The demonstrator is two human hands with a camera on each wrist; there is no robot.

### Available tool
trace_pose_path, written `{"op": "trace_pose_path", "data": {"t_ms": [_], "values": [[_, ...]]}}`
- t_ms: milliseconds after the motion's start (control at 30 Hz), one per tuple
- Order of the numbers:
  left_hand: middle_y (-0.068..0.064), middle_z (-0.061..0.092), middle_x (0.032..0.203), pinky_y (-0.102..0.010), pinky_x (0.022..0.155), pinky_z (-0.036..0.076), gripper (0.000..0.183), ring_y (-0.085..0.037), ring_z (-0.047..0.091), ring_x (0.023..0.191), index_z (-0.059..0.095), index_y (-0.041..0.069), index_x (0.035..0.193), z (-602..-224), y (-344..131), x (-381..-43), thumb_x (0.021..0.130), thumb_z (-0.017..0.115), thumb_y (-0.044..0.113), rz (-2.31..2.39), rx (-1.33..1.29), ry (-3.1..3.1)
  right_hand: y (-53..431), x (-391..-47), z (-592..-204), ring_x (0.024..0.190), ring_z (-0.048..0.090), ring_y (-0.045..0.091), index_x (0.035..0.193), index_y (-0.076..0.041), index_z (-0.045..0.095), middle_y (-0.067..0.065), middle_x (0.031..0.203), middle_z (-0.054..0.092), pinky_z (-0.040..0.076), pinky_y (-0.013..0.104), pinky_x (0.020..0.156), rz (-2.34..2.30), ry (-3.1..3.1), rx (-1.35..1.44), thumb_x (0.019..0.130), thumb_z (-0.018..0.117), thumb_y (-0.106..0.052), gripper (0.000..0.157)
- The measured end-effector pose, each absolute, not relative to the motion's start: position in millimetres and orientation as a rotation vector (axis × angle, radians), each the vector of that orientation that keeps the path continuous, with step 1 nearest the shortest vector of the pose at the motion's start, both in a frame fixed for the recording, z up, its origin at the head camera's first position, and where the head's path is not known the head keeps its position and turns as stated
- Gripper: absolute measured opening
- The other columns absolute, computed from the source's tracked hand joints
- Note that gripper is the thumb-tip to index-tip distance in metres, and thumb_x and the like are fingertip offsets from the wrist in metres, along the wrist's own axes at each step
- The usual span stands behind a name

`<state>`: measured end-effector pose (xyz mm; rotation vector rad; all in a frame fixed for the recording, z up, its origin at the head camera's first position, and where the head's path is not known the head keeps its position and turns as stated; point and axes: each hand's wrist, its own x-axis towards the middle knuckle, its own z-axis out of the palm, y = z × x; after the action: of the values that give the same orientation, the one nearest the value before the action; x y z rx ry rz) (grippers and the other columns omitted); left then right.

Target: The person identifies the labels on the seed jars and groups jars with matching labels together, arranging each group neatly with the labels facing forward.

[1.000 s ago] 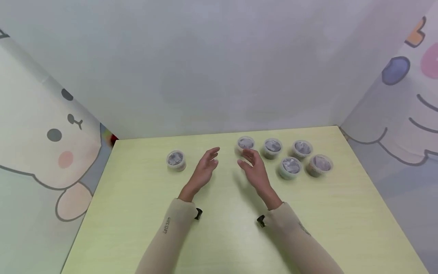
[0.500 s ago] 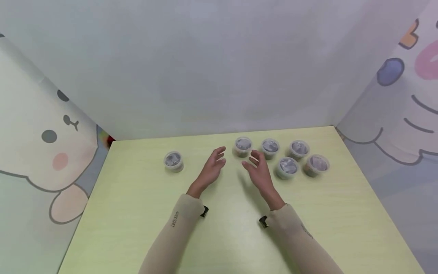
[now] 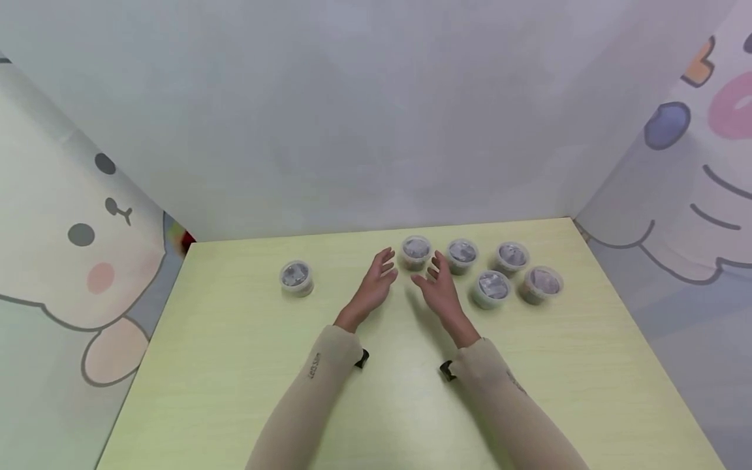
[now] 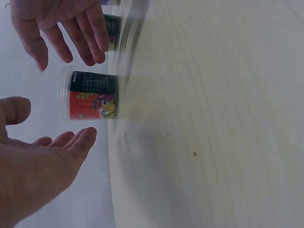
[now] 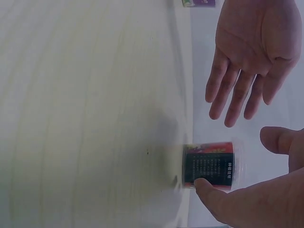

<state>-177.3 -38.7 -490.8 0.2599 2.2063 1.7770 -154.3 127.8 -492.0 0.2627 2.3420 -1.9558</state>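
Note:
A small clear-lidded plastic cup [image 3: 416, 253] stands upright near the back edge of the table. Its label shows red with dark green and bright plant pictures in the left wrist view, where the cup [image 4: 93, 97] appears sideways. My left hand [image 3: 374, 284] is held to the near left of this cup, fingers extended and loosely bent. On the near right hovers my right hand [image 3: 439, 287], thumb spread from the fingers. Both palms face each other with the cup beyond and between them, and neither hand holds anything. In the right wrist view, a right fingertip overlaps the cup [image 5: 209, 164]; contact cannot be told.
Several similar cups stand to the right, the closest being a cup [image 3: 461, 254] beside my right fingers and a greenish cup [image 3: 491, 289] nearer me. A lone cup [image 3: 296, 277] is at the left. A pale wall [image 3: 376, 117] rises behind the table [image 3: 235, 365].
My left hand has moved right and slightly forward towards the cup. My right hand has shifted a little right of it, leaving more of the cup visible. The cups stay put; the view shifts slightly.

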Motion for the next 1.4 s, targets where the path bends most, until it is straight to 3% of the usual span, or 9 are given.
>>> {"op": "trace_pose_path", "data": {"t_ms": [500, 667, 1000, 1233, 1400], "values": [[-0.002, 0.019, 0.152, -0.042, 0.103, 0.033, 0.057, -0.024, 0.029, 0.133, 0.009, 0.019, 0.149, -490, -26, -188, 0.101, 0.038, 0.026, 1.727, 0.273, 2.169, 125, -178, -500, 0.133, 0.027, 0.032, 0.149, -0.018, 0.008, 0.014, 0.149, 0.019, 0.029, 0.040, 0.106, -1.940, 2.399, 0.261, 0.089, 0.063, -0.021, 0.082], [-0.007, 0.016, 0.153, -0.043, 0.105, 0.030, 0.056, -0.026, 0.028, 0.134, 0.008, 0.014, 0.149, -490, -24, -193, 0.101, 0.036, 0.019, 1.738, 0.269, 2.091, 123, -184, -499, 0.131, 0.030, 0.031, 0.149, -0.015, 0.014, 0.015, 0.146, 0.025, 0.030, 0.040, 0.105, -1.994, 2.394, 0.228, 0.088, 0.064, -0.019, 0.079], [0.005, 0.025, 0.149, -0.042, 0.103, 0.032, 0.048, -0.017, 0.036, 0.129, 0.023, 0.024, 0.146, -493, -19, -190, 0.100, 0.037, 0.024, 1.757, 0.212, 2.144, 122, -188, -499, 0.127, 0.036, 0.033, 0.146, -0.009, 0.021, 0.020, 0.138, 0.034, 0.036, 0.039, 0.101, -1.983, 2.481, 0.179, 0.088, 0.064, -0.011, 0.073], [0.001, 0.024, 0.150, -0.038, 0.105, 0.031, 0.044, -0.018, 0.030, 0.133, 0.026, 0.018, 0.142, -493, -20, -186, 0.100, 0.038, 0.025, 1.776, 0.248, 2.175, 124, -189, -500, 0.121, 0.042, 0.033, 0.144, -0.008, 0.025, 0.020, 0.133, 0.039, 0.039, 0.039, 0.098, -1.947, 2.524, 0.156, 0.087, 0.065, -0.012, 0.070], [0.001, 0.032, 0.145, -0.039, 0.105, 0.031, 0.038, -0.019, 0.031, 0.132, 0.034, 0.017, 0.136, -492, -24, -181, 0.099, 0.042, 0.022, 1.820, 0.244, 2.234, 126, -183, -497, 0.120, 0.043, 0.032, 0.145, -0.010, 0.026, 0.017, 0.135, 0.039, 0.041, 0.038, 0.096, -1.917, 2.508, 0.142, 0.088, 0.065, -0.018, 0.070]]}}
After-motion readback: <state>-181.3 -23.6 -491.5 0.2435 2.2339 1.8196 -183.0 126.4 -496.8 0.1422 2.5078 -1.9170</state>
